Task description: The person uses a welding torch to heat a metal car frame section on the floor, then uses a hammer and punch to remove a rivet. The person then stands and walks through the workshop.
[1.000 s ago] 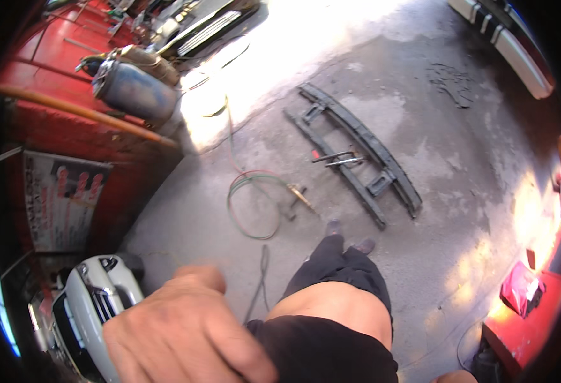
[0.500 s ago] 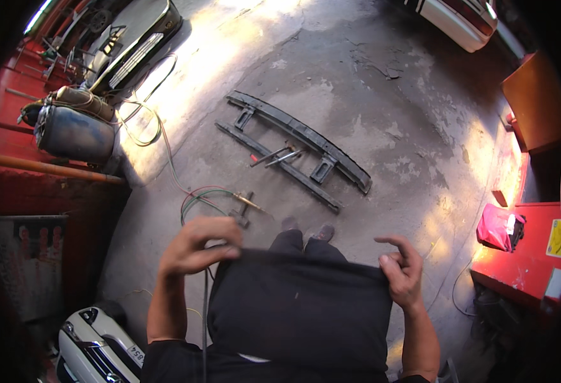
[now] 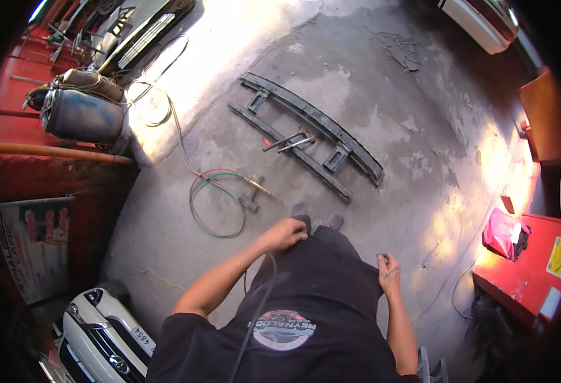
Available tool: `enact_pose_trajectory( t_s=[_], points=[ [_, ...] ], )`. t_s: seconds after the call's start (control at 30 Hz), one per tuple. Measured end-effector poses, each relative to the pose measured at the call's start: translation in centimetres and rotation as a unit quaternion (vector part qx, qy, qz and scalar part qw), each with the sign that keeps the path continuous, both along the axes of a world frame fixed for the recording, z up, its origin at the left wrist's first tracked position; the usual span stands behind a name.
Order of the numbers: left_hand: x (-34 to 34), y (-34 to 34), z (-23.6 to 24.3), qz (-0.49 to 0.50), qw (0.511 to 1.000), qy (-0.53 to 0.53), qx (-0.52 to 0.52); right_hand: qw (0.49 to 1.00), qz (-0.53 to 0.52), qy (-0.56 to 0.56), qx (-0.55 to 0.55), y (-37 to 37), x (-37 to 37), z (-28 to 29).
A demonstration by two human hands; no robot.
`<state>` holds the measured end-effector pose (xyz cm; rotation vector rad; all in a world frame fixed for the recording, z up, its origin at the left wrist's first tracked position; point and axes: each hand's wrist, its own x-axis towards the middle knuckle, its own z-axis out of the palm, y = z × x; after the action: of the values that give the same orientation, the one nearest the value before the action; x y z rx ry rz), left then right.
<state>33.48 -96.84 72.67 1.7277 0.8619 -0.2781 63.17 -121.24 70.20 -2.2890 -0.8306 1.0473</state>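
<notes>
I look down on my black T-shirt point(image 3: 331, 281), which has a round printed emblem on its front. My left hand point(image 3: 285, 235) is closed on the front hem of the shirt, its fingertips partly hidden. At the other side of the hem, my right hand point(image 3: 389, 273) is curled with the cloth edge pinched in it. A thin dark cable point(image 3: 255, 325) hangs over the shirt. Beyond my feet lies a dark metal bumper beam point(image 3: 315, 124) with a bar and two brackets. Several metal tools point(image 3: 291, 143) rest across its bar. Nearer lie a hammer point(image 3: 250, 198) and a brass torch point(image 3: 257, 184).
Red and green hoses point(image 3: 242, 220) loop across the concrete floor point(image 3: 414, 153) toward a blue tank point(image 3: 81, 115). A white car front point(image 3: 105, 332) stands lower left. At right, a red cabinet point(image 3: 504, 274) carries a pink bag point(image 3: 502, 235). Another car point(image 3: 478, 25) is at far right.
Both hands have lowered the shirt front, which was stretched out before me; its emblem now shows. My left hand has moved right and inward, and the view has shifted slightly.
</notes>
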Motion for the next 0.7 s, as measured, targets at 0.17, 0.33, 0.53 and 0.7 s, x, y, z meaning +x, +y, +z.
enact_pose_trajectory(
  t_s=[0.17,0.33,0.53,0.7],
  points=[
    [-4.1,0.5,-0.4,0.088,0.993,-0.001,-0.080,0.995,0.047,0.076,0.030,5.8,-1.2,4.3],
    [-7.8,-0.8,-1.7,0.179,0.960,0.033,-0.210,0.994,0.076,0.074,-0.033,2.1,-0.5,1.8],
    [-10.3,-1.2,-4.9,0.200,0.956,0.070,-0.201,0.998,-0.053,0.035,-0.029,1.9,2.4,-4.6],
    [-12.3,1.7,-9.4,0.212,0.947,0.120,-0.211,0.993,-0.081,0.081,-0.019,5.1,3.6,-6.2]
  ],
)
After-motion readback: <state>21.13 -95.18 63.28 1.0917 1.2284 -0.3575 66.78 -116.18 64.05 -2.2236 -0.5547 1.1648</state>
